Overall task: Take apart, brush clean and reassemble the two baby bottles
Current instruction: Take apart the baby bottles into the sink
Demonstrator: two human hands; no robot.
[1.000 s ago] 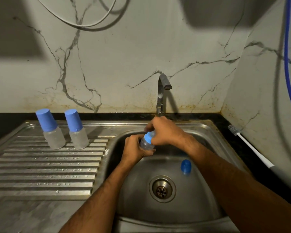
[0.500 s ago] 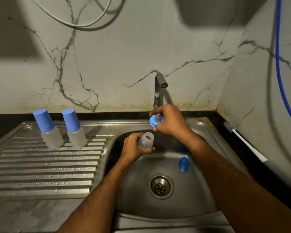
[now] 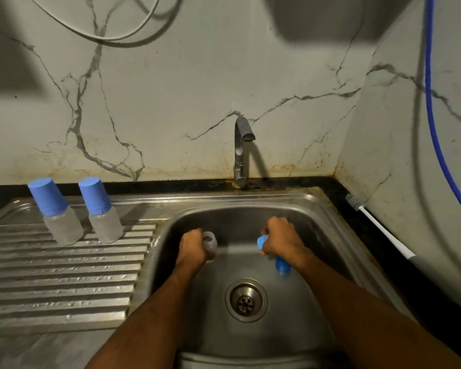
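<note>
Looking down through the head cam, I've got the left hand (image 3: 191, 246) curled around the open clear bottle body (image 3: 210, 245), held over the sink (image 3: 338, 235) basin, and the right hand (image 3: 282, 239) pinching the blue collar (image 3: 262, 241) well apart from it, just above the blue cap (image 3: 282, 265) lying on the basin floor near the drain (image 3: 246, 300). Two capped bottles, one (image 3: 56, 212) beside the other (image 3: 101, 211), stand on the drainboard (image 3: 59, 283), and a white-handled brush (image 3: 378, 227) lies on the counter at right.
</note>
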